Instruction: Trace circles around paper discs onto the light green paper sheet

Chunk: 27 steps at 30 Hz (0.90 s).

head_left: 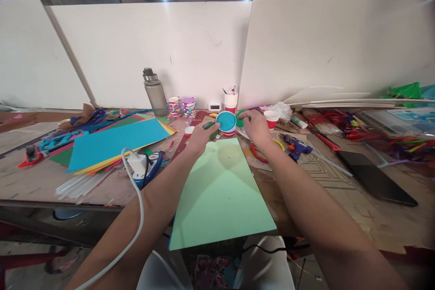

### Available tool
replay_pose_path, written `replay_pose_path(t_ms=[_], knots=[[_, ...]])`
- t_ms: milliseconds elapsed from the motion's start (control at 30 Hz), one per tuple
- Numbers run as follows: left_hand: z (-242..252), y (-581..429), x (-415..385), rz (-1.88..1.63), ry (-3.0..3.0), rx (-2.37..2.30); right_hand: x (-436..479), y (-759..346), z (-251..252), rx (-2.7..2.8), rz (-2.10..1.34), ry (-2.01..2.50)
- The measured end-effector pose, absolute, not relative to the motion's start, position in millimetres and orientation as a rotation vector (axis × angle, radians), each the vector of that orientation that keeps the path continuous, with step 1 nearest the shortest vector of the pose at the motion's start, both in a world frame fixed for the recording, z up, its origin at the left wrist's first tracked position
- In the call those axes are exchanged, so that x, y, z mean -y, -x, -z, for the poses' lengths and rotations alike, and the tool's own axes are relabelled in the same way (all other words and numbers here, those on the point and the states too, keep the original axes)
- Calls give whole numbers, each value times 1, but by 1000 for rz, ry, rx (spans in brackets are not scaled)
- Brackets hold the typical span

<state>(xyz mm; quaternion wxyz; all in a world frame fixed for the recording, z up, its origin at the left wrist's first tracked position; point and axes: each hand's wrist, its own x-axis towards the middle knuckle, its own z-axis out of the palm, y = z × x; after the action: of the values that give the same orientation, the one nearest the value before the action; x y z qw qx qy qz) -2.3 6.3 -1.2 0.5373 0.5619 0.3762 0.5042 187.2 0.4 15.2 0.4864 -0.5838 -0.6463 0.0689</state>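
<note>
My left hand [203,137] is closed, thumb and fingers gripping the edge of a round blue disc with a pale rim [226,121]. Something dark green [213,132] shows beside its fingers, too small to name. My right hand [256,128] is closed at the fingertips on a green paper circle [240,119], just right of the disc. Below both hands lies a stack of light green paper sheets [220,190]. A red and white cup-like piece [228,133] is partly hidden under the disc.
Left are coloured sheets [115,142], a power strip [147,170] with a white cable over my left forearm, and a bottle [155,93]. Stacked cups [230,100] stand behind. Right are a red cup [272,119], a blue glue gun [297,147] and a black tablet-like slab [377,179].
</note>
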Motion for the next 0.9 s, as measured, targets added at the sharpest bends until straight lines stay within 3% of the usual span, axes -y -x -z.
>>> replay_pose_path(t_ms=[233, 433, 900], knots=[[-5, 0, -3, -1290, -1209, -865, 3, -177, -19, 1694, -677, 1213], [-4, -2, -1, -1259, -1264, -874, 9, -172, -22, 1627, -531, 1455], [-6, -2, 2, -1251, -1315, -927, 3, -176, -18, 1554, -708, 1328]])
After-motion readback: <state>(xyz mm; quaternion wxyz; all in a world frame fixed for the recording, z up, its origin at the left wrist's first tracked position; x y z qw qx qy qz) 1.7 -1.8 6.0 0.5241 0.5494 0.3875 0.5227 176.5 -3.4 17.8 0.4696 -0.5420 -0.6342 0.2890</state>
